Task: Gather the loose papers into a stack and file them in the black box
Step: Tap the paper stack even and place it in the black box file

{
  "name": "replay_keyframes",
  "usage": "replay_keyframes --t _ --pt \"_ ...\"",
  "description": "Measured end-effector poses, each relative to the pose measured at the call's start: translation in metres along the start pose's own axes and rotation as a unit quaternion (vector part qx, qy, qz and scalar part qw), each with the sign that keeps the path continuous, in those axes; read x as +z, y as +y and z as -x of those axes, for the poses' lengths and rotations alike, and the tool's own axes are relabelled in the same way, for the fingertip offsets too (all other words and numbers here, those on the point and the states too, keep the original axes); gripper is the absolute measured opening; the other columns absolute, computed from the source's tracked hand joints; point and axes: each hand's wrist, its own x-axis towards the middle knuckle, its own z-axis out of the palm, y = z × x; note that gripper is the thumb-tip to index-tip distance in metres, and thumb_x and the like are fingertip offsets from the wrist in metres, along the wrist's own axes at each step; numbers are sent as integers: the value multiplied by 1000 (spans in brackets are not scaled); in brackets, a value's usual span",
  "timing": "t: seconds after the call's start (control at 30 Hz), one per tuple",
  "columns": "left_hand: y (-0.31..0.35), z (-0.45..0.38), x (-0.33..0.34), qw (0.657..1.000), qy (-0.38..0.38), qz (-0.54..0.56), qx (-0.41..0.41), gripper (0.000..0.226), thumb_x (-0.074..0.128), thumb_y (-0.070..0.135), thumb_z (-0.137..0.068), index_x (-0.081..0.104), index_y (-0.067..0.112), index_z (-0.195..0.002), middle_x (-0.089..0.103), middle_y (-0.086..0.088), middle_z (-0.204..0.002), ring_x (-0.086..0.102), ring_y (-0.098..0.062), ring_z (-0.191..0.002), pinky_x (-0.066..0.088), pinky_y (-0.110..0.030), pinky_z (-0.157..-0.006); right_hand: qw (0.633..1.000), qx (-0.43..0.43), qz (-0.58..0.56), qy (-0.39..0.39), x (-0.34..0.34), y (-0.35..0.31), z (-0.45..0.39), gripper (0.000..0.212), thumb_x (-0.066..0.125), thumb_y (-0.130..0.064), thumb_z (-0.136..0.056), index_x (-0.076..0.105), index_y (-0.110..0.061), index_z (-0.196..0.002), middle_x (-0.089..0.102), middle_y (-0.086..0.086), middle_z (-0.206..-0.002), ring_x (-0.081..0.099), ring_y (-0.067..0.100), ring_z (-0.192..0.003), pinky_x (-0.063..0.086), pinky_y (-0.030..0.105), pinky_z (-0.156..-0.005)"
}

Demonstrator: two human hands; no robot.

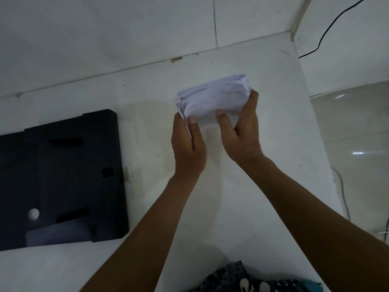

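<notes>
A stack of white papers point(214, 98) with faint print stands on edge above the middle of the white table point(147, 114), bowed at the top. My left hand point(188, 144) grips its left end, thumb on the front sheet. My right hand point(242, 131) grips its right end, fingers wrapped behind the stack. The black box point(63, 175) lies flat at the left, closed, with a round finger hole and a pale label on its face. Both hands sit well to the right of the box.
The table meets a white wall point(105, 28) at the back. Its right edge point(315, 127) drops to a glossy tiled floor point(357, 123). A black cable point(328, 28) hangs on the right wall. Patterned dark cloth point(242, 279) shows at the bottom.
</notes>
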Motion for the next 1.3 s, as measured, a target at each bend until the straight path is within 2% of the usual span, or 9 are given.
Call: replay_keyframes --t 0.13,0.3,0.5,0.67,0.8,0.93,1.03,1.17,1.3 --pt "-12 -1 4 1000 -24 -5 -11 32 37 10 -106 47 4 -135 59 -10 -132 57 -18 -125 47 -34 -104 996 -4 79 -37 -5 28 15 42 55 -12 -95 38 -6 -133 58 13 -120 62 20 -103 57 36 -81" --pt "-12 -8 10 1000 2 -24 -14 21 40 14 -105 53 0 -114 61 -11 -101 59 -20 -90 50 -26 -78 992 18 117 -35 -6 30 14 15 47 -12 -101 39 -19 -112 56 -5 -93 57 5 -74 47 25 -62" --pt "-26 -2 5 996 -39 -65 -56 21 45 25 -103 54 7 -109 60 -5 -96 57 -17 -84 47 -32 -72 973 17 213 -83 -16 37 20 11 49 -13 -98 46 -9 -108 57 6 -90 60 28 -75 38 32 -71" --pt "-2 -41 -24 991 -4 -120 61 69 63 22 -96 26 0 -151 31 -13 -156 33 -25 -146 31 -39 -119 968 -40 218 -120 -38 18 0 7 55 -9 -96 48 -8 -97 48 -4 -78 43 18 -60 27 27 -57" --pt "13 -71 -47 967 -149 -171 121 55 63 22 -94 43 10 -144 51 -2 -145 47 -21 -136 37 -47 -114 959 -59 233 -152 -46 10 -7 6 55 -10 -95 53 -9 -100 50 -7 -85 45 13 -68 34 31 -60" --pt "11 -69 -57 978 -164 -129 13 22 69 27 -91 61 16 -108 68 5 -100 62 -2 -87 54 -20 -77 986 162 -36 -13 -46 -1 -8 17 69 -13 -89 64 -9 -105 70 3 -97 66 14 -86 55 27 -74" --pt "-3 -57 -54 983 -134 -70 -101 16 73 24 -88 63 19 -100 70 8 -93 69 -9 -85 59 -25 -73 888 350 -299 -5 -40 -2 1 24 66 -15 -93 66 -8 -116 72 9 -115 68 24 -109 57 39 -90" --pt "-16 -32 -49 977 -73 22 -198 16 74 17 -87 67 12 -101 74 2 -96 72 -8 -86 57 -25 -75 943 303 9 -135 -34 3 11 29 64 -14 -92 58 -13 -121 67 -2 -113 65 17 -104 56 36 -89" --pt "-11 -18 -51 991 -30 0 -134 21 78 23 -84 70 9 -98 74 3 -90 69 -4 -83 55 -18 -76 989 85 114 -50 -34 -5 10 19 59 -9 -95 54 -13 -113 63 -8 -97 58 5 -82 49 17 -71"
